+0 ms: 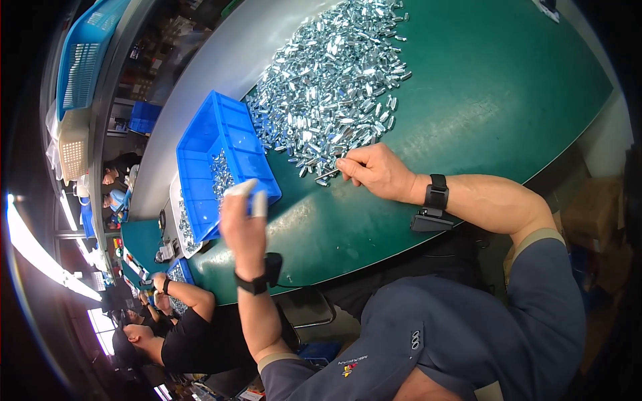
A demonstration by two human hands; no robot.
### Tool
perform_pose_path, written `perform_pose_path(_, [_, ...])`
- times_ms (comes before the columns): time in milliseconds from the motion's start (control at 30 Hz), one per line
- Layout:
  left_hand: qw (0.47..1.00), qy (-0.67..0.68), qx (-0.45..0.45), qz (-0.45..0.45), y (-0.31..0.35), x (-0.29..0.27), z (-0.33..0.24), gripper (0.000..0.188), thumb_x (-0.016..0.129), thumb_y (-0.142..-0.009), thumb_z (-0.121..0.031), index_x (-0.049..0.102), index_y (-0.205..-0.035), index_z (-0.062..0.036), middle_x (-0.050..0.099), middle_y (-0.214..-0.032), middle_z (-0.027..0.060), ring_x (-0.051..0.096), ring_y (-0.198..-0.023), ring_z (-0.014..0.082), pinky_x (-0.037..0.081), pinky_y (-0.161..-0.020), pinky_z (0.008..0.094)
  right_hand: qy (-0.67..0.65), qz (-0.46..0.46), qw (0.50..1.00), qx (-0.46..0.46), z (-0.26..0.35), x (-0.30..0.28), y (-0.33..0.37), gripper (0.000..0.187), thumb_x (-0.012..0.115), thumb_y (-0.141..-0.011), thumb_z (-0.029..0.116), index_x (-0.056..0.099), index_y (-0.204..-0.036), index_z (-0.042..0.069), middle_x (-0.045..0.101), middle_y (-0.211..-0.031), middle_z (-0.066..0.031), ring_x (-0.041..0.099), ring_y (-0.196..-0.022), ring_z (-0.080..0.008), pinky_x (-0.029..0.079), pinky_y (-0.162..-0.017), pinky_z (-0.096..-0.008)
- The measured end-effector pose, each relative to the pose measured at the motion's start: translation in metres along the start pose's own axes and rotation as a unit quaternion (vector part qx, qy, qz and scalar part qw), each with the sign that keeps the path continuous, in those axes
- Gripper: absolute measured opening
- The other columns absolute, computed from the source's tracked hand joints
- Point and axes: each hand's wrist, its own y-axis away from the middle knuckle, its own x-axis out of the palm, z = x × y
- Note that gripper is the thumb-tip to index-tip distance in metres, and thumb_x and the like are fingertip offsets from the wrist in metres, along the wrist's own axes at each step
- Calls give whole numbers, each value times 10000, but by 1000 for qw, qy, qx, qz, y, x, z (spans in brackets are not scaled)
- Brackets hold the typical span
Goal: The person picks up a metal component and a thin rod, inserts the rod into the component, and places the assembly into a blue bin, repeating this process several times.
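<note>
My right hand (381,172) is closed around a thin metal rod-like tool (328,175), whose tip reaches the near edge of a heap of small shiny metal parts (328,73). The tool's exact kind does not show. My left hand (242,224), slightly blurred, hovers by the near side of a blue plastic bin (244,144). White covers sit on its thumb and a finger, which are held apart; I see nothing between them. Inside the bin lie more of the small metal parts (221,175).
A white tray (194,250) with metal parts lies beyond the bin. The green table (495,100) curves around me. At the left, a co-worker (180,327) in black sits by another blue bin (185,269). Blue and cream baskets (81,77) stand on a shelf at upper left.
</note>
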Motion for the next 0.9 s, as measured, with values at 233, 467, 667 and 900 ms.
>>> perform_pose_path(233, [991, -27, -21, 129, 2, 81, -6, 205, 779, -874, -95, 711, -1059, -38, 681, -986, 148, 666, -892, 353, 529, -777, 398, 32, -8, 999, -43, -8, 6, -3, 342, 634, -1004, 297, 679, -821, 11, 645, -667, -113, 624, -602, -206, 481, -595, -357])
perform_pose_path(467, [988, 112, -52, 97, 17, 68, -27, 174, 764, -886, -38, 720, -1053, -22, 687, -996, 133, 678, -862, 301, 542, -757, 372, 54, -34, 997, -43, -2, 1, -1, 286, 649, -991, 254, 661, -851, 5, 636, -697, -109, 580, -623, -226, 468, -612, -370])
perform_pose_path(667, [980, 176, -54, 79, 24, 61, -40, 176, 763, -884, 1, 726, -1055, -11, 694, -1002, 126, 686, -848, 261, 553, -732, 342, 61, -3, 997, -42, -3, 2, -1, 254, 654, -1004, 221, 667, -882, -2, 641, -705, -60, 559, -644, -121, 464, -619, -321])
perform_pose_path(900, [977, 188, -53, 83, 26, 62, -44, 181, 766, -891, -3, 723, -1066, -15, 706, -983, 92, 669, -815, 199, 538, -742, 307, 91, -4, 992, -83, -4, 5, 1, 334, 647, -988, 296, 657, -801, 20, 627, -669, -135, 603, -596, -288, 472, -597, -409])
